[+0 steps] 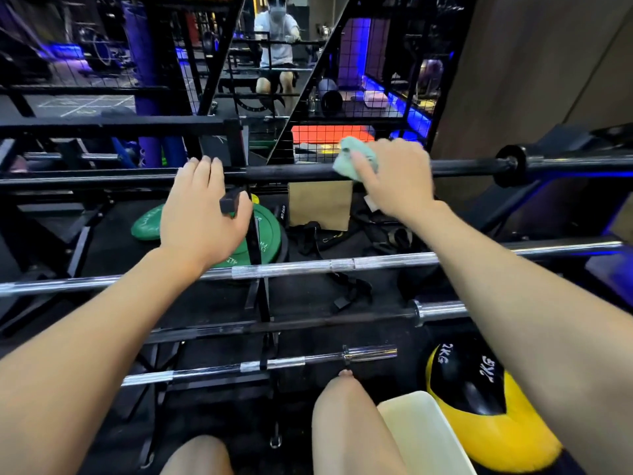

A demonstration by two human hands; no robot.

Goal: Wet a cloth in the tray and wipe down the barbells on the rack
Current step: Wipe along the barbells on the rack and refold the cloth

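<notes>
A black barbell (294,171) lies across the top of the rack. My right hand (394,178) grips a pale green cloth (354,159) and presses it onto this bar right of centre. My left hand (202,207) rests on the same bar further left, fingers curled over it. Below lie a chrome barbell (308,267), a dark barbell (291,323) with a chrome sleeve, and a short chrome bar (267,365). A white tray (428,437) stands at the bottom, beside my knee; its inside is not visible.
A yellow and black 2 kg ball (479,399) sits right of the tray. Green weight plates (263,234), a brown paper bag (320,204) and black straps (349,289) lie on the floor under the rack. A mirror (274,63) and wire mesh stand behind.
</notes>
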